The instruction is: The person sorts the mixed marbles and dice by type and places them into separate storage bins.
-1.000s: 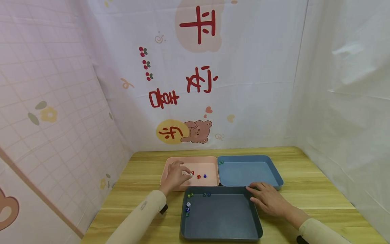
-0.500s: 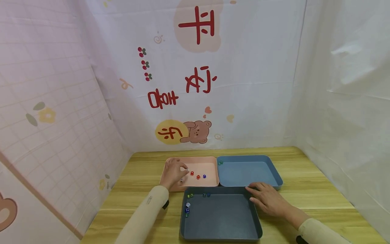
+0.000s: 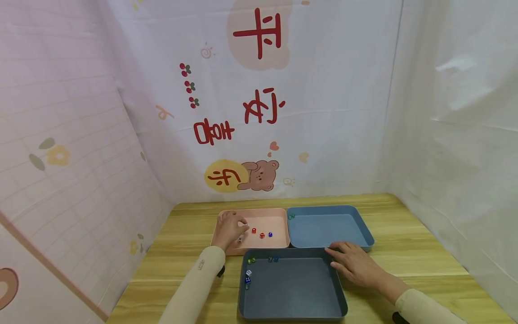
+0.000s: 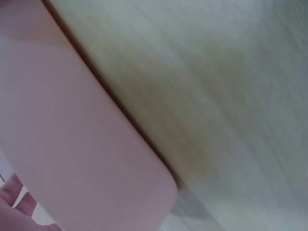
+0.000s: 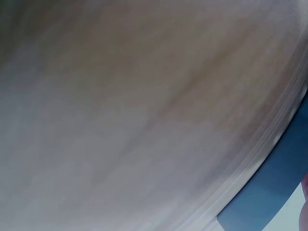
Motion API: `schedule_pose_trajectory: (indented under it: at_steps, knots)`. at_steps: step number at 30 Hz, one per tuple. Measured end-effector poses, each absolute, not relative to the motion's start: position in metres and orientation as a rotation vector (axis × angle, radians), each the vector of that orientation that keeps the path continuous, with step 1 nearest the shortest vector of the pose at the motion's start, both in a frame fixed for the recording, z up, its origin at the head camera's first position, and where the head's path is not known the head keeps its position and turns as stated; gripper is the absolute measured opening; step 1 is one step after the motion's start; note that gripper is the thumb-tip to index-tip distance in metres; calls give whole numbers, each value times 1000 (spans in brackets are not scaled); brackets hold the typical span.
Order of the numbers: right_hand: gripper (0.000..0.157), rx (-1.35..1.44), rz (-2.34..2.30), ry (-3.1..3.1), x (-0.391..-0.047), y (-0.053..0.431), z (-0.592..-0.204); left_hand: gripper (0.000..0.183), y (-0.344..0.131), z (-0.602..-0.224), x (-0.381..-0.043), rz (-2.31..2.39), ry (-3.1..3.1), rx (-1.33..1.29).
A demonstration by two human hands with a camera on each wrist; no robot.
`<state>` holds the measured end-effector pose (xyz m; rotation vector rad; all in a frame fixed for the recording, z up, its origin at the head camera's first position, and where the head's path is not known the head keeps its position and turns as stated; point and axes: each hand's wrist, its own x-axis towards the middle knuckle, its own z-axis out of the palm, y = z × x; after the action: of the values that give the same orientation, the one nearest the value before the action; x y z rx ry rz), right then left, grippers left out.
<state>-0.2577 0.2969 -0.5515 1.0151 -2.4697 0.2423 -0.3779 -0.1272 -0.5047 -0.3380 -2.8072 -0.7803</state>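
Note:
Over the left part of the pink tray [image 3: 275,219], my left hand [image 3: 230,229] pinches a small white die [image 3: 247,225] between thumb and forefinger; the fingers mostly cover it. Below the hand lies another whitish die [image 3: 240,240]. To its right in the same tray are a red die [image 3: 253,230], a second red die [image 3: 262,235] and a blue die [image 3: 270,234]. My right hand [image 3: 354,265] rests with fingers extended on the top right corner of the dark tray [image 3: 293,288], near the blue tray [image 3: 332,227]. Only some left fingers [image 4: 26,204] show in the left wrist view.
Along the dark tray's left side sit a white die [image 3: 248,273] and a blue die [image 3: 248,280]; several small green, yellow and blue dice line its corner and back edge. Green dice [image 3: 291,217] lie in the blue tray's far left corner. A wooden table [image 3: 404,234] carries everything.
My left hand has drawn back slightly to the left and away from me, carrying the white die. The whitish die under it shows lower down. My right hand stays put.

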Motion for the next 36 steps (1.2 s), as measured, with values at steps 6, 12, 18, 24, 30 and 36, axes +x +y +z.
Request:
schedule_pose_trajectory:
  at_steps: [6,12,18,24,30,36]
  knots:
    - [41,1014,240,-2481,-257,296,-550,23,-128,-505,-378,-804,-2815,-337]
    - [41,1023,236,-2473,-257,295,-549,30,-134,-501,-375,-802,-2854,-310]
    - [41,1026,228,-2466,-257,295,-548,32,-139,-499,-371,-794,-2859,-369]
    - [41,1019,220,-2472,-253,292,-548,35,-146,-499,-355,-795,-2835,-529]
    - [42,1011,217,-2470,-246,288,-549,35,-154,-502,-340,-761,-2835,-639]
    - [41,998,221,-2467,-241,283,-552,36,-164,-507,-325,-746,-2820,-740]
